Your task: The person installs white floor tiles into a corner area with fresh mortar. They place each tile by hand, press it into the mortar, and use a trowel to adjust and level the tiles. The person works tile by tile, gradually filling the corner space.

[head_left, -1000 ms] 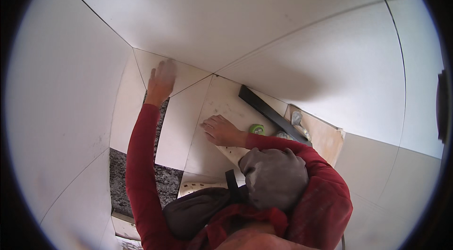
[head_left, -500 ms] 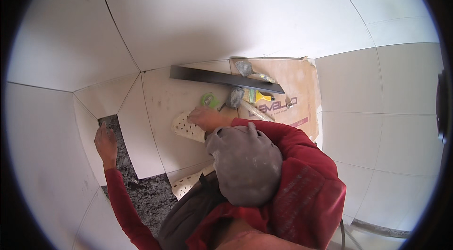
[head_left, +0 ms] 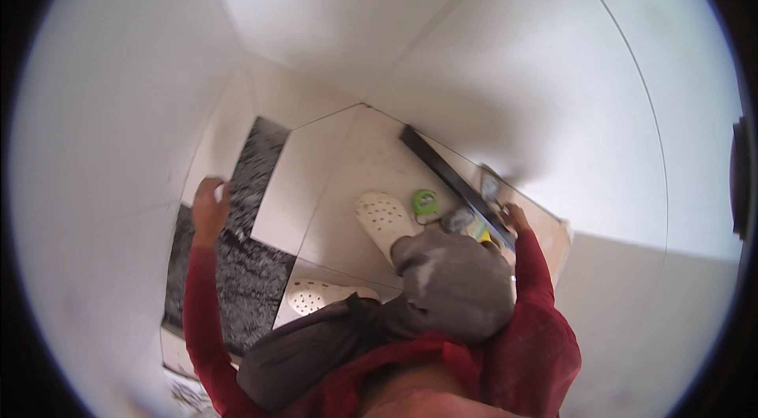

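My left hand (head_left: 211,209) is curled at the edge of the dark, rough bare strip of floor (head_left: 237,268) by the left wall. A small white spot shows between its thumb and fingers; I cannot make out what it is. At the far wall, my right hand (head_left: 515,218) closes around the handle end of a trowel (head_left: 489,183), whose grey blade lies near the wall. Just beside it runs a long black straight bar (head_left: 448,167). A green tape measure (head_left: 425,202), a grey mallet head (head_left: 457,220) and a yellow-handled brush (head_left: 485,236) lie close by, partly behind my knee.
Pale floor tiles (head_left: 292,189) border the dark strip. My feet in white perforated clogs (head_left: 382,217) rest on them. A cardboard sheet (head_left: 559,238) lies under the tools at right. Large light panels (head_left: 505,63) wall in the corner.
My right hand has left the clog and reached right to the trowel. The view has turned and shifted. My left hand stays beside the dark strip, now nearer its wider part.
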`<control>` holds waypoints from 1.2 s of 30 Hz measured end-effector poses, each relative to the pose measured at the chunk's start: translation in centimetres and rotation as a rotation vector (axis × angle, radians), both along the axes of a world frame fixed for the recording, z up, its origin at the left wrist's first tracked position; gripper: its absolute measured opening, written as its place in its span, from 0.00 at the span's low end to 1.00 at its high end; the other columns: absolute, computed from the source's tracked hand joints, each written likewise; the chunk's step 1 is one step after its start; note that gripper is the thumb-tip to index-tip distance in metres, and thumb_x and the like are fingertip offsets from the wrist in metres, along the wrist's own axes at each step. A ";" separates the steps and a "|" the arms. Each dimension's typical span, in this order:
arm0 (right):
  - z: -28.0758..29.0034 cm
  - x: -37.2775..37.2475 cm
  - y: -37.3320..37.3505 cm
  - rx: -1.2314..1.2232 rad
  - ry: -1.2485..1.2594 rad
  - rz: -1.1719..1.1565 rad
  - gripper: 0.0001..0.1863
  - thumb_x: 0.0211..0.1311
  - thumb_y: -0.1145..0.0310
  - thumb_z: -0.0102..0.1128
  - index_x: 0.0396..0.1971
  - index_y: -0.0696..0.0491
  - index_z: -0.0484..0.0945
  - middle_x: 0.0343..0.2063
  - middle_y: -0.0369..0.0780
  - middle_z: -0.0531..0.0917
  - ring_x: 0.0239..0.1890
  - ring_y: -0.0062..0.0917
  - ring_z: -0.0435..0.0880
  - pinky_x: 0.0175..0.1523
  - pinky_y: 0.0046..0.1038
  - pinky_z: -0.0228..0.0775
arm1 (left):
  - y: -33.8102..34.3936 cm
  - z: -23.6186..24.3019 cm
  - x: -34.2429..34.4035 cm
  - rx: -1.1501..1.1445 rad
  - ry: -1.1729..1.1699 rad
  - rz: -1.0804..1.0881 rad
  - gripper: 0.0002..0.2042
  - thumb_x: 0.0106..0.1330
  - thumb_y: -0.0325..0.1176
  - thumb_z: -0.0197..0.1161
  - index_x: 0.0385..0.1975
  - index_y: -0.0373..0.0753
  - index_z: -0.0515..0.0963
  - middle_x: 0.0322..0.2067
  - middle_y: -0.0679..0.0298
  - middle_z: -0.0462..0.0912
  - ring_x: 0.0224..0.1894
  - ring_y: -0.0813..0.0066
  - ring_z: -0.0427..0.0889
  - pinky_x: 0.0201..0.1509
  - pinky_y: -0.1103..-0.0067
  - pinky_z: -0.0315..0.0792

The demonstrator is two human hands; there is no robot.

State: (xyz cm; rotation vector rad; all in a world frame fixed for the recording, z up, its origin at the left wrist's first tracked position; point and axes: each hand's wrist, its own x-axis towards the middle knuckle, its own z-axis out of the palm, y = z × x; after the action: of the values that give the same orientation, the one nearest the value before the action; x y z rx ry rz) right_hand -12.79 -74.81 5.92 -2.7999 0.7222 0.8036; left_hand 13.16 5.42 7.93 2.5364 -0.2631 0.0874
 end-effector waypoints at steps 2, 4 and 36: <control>0.9 1.6 0.9 0.054 -0.069 0.046 0.14 0.66 0.61 0.60 0.42 0.55 0.83 0.41 0.51 0.86 0.46 0.48 0.85 0.51 0.42 0.77 | 0.0 0.4 0.5 0.004 -0.050 -0.035 0.07 0.67 0.31 0.65 0.37 0.34 0.79 0.36 0.53 0.82 0.42 0.49 0.81 0.47 0.62 0.75; 2.9 2.8 2.4 0.129 -0.204 0.136 0.10 0.66 0.66 0.60 0.39 0.57 0.82 0.36 0.50 0.87 0.40 0.48 0.87 0.45 0.42 0.78 | -0.1 0.4 0.9 0.033 -0.046 -0.030 0.09 0.66 0.33 0.65 0.39 0.35 0.79 0.37 0.54 0.82 0.43 0.51 0.82 0.48 0.63 0.75; 6.2 36.4 47.0 0.862 -0.144 -0.148 0.32 0.66 0.75 0.54 0.69 0.69 0.62 0.22 0.37 0.75 0.16 0.20 0.74 0.18 0.27 0.67 | -10.9 -7.9 9.6 0.298 -0.109 -0.274 0.33 0.76 0.53 0.49 0.68 0.29 0.65 0.72 0.50 0.62 0.76 0.54 0.58 0.77 0.57 0.53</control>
State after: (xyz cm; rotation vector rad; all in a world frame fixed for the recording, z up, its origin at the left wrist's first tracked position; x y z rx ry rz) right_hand 23.66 -27.86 12.16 -1.9771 0.4071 0.6603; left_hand 22.73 -5.46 0.07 2.7636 -0.7112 0.0842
